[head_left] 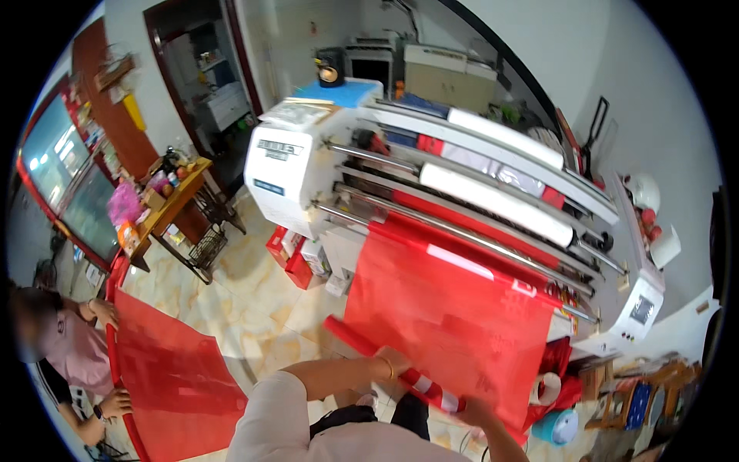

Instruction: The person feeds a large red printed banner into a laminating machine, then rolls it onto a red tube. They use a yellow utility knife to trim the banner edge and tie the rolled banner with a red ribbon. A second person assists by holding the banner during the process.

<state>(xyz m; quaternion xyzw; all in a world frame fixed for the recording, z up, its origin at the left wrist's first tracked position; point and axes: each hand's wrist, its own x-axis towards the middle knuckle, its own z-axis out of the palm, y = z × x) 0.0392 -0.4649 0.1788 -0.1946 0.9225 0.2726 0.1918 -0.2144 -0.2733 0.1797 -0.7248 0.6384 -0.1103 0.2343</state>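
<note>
A red roll [351, 336] with pale bands near its right end lies slantwise before me. My left hand [393, 360], with a bracelet at its wrist, is closed around the middle of the roll. Toward the roll's right end my right hand [477, 413] is closed on it; its fingers are partly hidden. Beyond the hands, a wide red sheet [443, 312] hangs from the rollers of a large white roll-fed machine [281, 185] down to the roll. A white roll [496, 204] is mounted across the machine's front.
At the left a co-worker in pink [77, 346] holds another red sheet [173, 369] by its rolled edge. A wooden table [181, 192] with small goods stands behind. Red boxes [289, 258] sit on the floor. A blue bucket [553, 428] and stools [639, 404] stand at the right.
</note>
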